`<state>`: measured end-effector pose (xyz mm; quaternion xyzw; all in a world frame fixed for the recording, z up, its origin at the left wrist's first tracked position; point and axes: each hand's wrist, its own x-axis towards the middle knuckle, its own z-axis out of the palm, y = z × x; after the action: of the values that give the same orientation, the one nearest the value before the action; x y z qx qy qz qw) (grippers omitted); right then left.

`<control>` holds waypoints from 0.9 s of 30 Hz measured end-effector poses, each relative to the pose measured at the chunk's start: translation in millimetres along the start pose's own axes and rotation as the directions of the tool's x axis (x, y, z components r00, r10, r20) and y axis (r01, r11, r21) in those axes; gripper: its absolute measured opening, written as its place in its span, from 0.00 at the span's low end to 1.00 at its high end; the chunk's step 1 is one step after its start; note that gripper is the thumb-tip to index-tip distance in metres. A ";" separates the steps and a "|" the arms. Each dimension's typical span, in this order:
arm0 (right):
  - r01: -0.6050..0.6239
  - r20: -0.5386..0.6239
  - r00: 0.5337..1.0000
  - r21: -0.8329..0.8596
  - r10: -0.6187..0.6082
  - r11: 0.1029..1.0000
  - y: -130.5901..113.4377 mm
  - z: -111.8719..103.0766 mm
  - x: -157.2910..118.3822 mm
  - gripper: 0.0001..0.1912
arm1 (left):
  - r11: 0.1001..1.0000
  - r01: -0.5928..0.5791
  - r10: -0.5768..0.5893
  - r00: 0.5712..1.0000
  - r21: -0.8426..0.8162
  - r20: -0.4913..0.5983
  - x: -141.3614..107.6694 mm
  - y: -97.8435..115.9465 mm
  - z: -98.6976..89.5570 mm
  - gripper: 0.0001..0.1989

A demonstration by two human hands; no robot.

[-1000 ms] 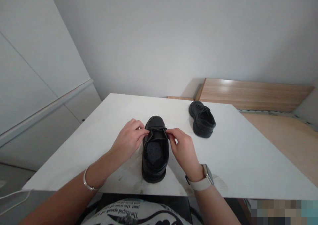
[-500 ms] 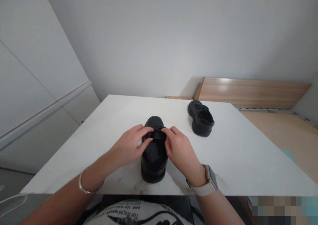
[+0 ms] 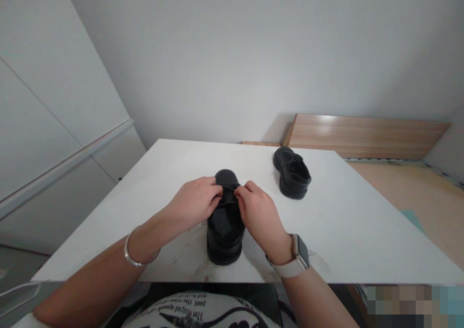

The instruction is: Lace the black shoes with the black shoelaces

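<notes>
A black shoe (image 3: 225, 231) stands upright on the white table (image 3: 174, 168), its toe pointing away from me. My left hand (image 3: 197, 198) is at the left side of its lace area, thumb and fingers pinched together. From the right, my right hand (image 3: 256, 212) pinches at the opposite side of the lacing. Dark lace shows between the two hands across the tongue; the ends inside my fingertips are too small to make out clearly. A second black shoe (image 3: 294, 178), with its laces tied, rests farther back to the right.
Behind the table are a grey wall and a wooden headboard (image 3: 355, 134) beside a bed (image 3: 395, 183) at the right. White cabinet panels (image 3: 65, 173) stand at the left. The table's front edge lies close to my body.
My left thumb and fingers have closed together at the lacing, where they were apart before. My right hand has shifted slightly left, and the lace area looks less covered.
</notes>
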<state>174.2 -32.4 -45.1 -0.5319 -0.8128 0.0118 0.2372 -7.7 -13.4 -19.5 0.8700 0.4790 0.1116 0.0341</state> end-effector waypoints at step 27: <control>0.357 -0.493 0.863 0.751 0.111 0.556 -32.1 -46.8 39.3 0.01 | 0.381 -0.292 -0.258 0.878 -0.877 -0.404 5.8 14.9 -42.6 0.09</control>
<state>152.7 -23.0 19.8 -0.2830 -0.6606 0.2374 0.6535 -2.1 -18.6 25.4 0.6489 0.3168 0.5703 0.3915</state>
